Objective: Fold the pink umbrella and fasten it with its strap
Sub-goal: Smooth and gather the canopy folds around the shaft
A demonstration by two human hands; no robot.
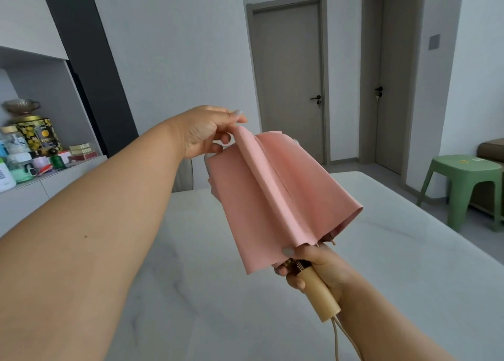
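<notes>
The pink umbrella (275, 194) is collapsed, its loose canopy fanning out in wide folds above the white table. My right hand (316, 268) grips it at the top of the pale wooden handle (320, 295), where the rib tips gather. A cord loop hangs down from the handle's end. My left hand (210, 131) reaches to the far end and pinches a fold of the pink fabric near the umbrella's tip between thumb and fingers. The strap is not visible among the folds.
A white marble-look table (218, 292) spreads below both hands. A counter at the left (35, 153) holds tins, jars and bottles. A green plastic stool (461, 186) stands on the right, with two closed grey doors behind.
</notes>
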